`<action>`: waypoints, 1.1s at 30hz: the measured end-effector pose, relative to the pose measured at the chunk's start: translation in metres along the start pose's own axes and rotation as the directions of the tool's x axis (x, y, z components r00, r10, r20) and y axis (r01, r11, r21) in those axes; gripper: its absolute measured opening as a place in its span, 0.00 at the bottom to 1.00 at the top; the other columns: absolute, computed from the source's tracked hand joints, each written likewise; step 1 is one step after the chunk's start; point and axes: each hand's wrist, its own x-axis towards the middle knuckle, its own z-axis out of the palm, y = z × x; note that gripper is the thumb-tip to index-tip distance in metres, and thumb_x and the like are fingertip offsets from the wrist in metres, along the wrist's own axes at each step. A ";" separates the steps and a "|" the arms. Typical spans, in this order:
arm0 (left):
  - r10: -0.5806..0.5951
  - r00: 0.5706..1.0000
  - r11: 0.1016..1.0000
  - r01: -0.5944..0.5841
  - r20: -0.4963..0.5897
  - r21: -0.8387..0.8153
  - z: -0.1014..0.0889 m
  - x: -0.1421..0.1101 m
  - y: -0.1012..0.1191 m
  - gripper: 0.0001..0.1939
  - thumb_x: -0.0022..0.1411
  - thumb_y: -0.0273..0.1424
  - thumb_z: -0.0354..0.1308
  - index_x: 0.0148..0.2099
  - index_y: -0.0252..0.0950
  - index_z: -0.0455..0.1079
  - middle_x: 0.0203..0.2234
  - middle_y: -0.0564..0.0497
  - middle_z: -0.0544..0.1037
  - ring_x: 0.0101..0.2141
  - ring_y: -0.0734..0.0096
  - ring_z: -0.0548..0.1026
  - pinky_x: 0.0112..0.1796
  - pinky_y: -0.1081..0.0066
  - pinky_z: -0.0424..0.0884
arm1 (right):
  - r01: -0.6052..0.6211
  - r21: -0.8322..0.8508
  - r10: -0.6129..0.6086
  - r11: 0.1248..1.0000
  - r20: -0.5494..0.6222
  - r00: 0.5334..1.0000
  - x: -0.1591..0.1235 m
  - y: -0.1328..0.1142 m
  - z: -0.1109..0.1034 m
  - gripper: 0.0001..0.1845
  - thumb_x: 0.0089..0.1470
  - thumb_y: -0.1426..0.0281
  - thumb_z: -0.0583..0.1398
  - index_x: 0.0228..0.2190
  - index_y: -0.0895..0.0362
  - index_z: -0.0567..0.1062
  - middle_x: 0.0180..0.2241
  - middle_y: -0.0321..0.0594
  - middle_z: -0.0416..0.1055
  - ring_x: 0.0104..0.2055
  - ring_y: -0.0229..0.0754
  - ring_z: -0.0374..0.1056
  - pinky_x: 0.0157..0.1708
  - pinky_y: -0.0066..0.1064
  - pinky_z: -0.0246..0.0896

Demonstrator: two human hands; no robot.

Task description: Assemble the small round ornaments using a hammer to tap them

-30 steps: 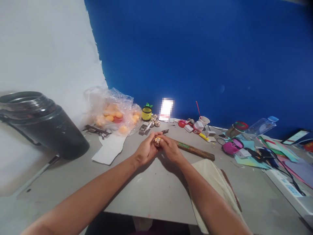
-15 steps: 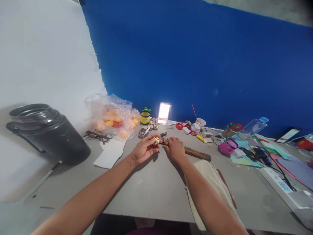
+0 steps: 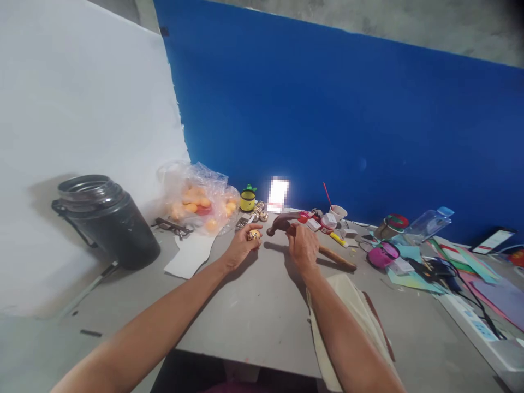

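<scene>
My left hand (image 3: 240,249) rests on the grey table (image 3: 254,305) with its fingers closed round a small patterned orange ball (image 3: 253,235). My right hand (image 3: 303,248) grips a hammer (image 3: 286,221) near its dark head, which is lifted off the table. The wooden handle (image 3: 338,258) slopes down to the right behind the hand. The hammer head hangs a little to the right of the ball.
A black jar (image 3: 107,221) lies tilted at the left. A plastic bag of orange balls (image 3: 200,199), glasses (image 3: 172,226) and white paper (image 3: 190,254) sit behind my left hand. A cream cloth (image 3: 352,305) lies under my right forearm. Cluttered craft items, cables and coloured papers (image 3: 413,254) fill the right.
My right hand left the ball, took the hammer near its head and raised it off the table. My left hand keeps the ball and has shifted slightly left. The camera tilted up.
</scene>
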 end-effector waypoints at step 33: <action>0.117 0.991 0.915 -0.130 0.057 0.382 -0.001 -0.001 -0.016 0.14 0.53 0.27 0.58 0.44 0.36 0.69 0.29 0.54 0.73 0.29 0.70 0.67 0.32 0.69 0.62 | 0.154 0.070 -0.142 0.986 -0.154 0.978 -0.006 -0.023 -0.024 0.13 0.71 0.66 0.56 0.47 0.53 0.79 0.39 0.45 0.76 0.41 0.47 0.67 0.47 0.40 0.51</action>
